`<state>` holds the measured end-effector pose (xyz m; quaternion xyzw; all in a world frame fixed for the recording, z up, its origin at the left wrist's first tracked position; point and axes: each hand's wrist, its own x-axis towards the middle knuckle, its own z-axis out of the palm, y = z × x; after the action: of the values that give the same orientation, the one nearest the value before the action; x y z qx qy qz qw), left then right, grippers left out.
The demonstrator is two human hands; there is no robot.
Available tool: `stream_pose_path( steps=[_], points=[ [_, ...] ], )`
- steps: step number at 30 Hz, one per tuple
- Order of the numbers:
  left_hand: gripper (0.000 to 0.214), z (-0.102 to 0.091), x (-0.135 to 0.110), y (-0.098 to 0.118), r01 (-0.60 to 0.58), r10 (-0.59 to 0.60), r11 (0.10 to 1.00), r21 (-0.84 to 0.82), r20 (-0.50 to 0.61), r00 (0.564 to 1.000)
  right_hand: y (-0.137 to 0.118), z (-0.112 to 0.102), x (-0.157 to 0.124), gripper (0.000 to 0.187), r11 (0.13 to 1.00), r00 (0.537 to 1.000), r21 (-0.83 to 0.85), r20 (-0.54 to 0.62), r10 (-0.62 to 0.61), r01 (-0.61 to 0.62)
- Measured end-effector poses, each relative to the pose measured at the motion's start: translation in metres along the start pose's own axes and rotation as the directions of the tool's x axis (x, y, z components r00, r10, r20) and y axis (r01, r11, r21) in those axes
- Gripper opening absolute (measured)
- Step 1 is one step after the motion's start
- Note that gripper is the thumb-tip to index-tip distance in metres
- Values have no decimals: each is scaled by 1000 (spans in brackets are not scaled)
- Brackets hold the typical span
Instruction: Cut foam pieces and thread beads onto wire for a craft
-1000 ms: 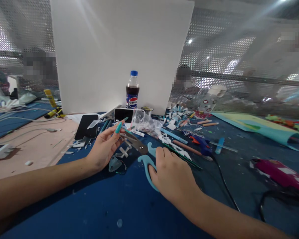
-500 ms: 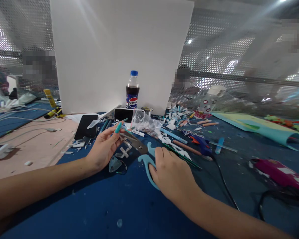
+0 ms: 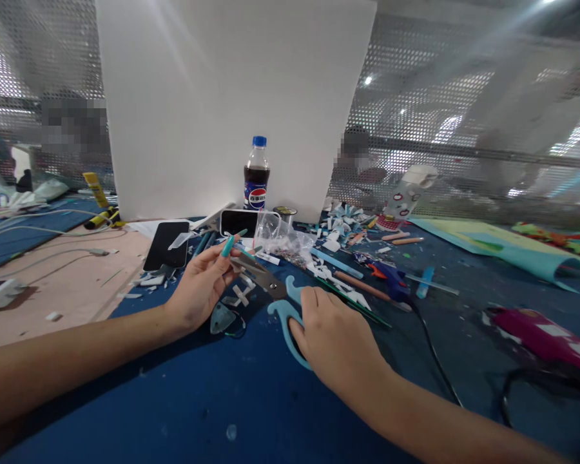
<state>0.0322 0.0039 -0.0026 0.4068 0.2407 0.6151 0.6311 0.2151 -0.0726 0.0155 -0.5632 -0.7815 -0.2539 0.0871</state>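
My right hand (image 3: 336,332) is closed round the light-blue handles of a pair of scissors (image 3: 292,328), a finger and thumb through the loops. The metal blades point up and left to the fingertips of my left hand (image 3: 205,283). That hand is pinched closed, its long teal nails beside the blade tips; what it holds is too small or hidden to make out. Under it on the blue table lies a small grey-blue triangular piece (image 3: 222,318) with a thin dark cord. White cut scraps (image 3: 241,295) lie close to the blades.
Behind the hands are a cola bottle (image 3: 257,177), a phone (image 3: 167,246), another phone (image 3: 238,223) and a clear plastic bag (image 3: 285,240). To the right lie a blue glue gun (image 3: 391,277) with its black cord, a magenta tool (image 3: 541,332) and a tilted white-lidded bottle (image 3: 406,196).
Both hands and the scissors stay almost in place. The left fingertips have shifted very slightly at the blade tips.
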Motion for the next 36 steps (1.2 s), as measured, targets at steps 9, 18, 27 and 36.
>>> stream_pose_path(
  steps=[9, 18, 27, 36],
  points=[
    [6, 2, -2, 2, 10, -10, 1000, -12, 20, 1000, 1, 2, 0, 10, 1000, 997, -14, -66, -27, 26],
    [9, 2, -3, 4, 19, -19, 1000, 0, 24, 1000, 4, 3, 2, 14, 998, 995, -8, -74, -63, 62],
    [11, 6, -5, 6, 16, -17, 999, 31, 30, 999, 7, -2, 6, 8, 995, 995, -23, -8, -100, 100],
    [16, 3, -1, 0, -1, 5, 992, 125, -32, 999, 15, -11, 17, 19, 992, 952, 45, 289, 103, -121]
  ],
)
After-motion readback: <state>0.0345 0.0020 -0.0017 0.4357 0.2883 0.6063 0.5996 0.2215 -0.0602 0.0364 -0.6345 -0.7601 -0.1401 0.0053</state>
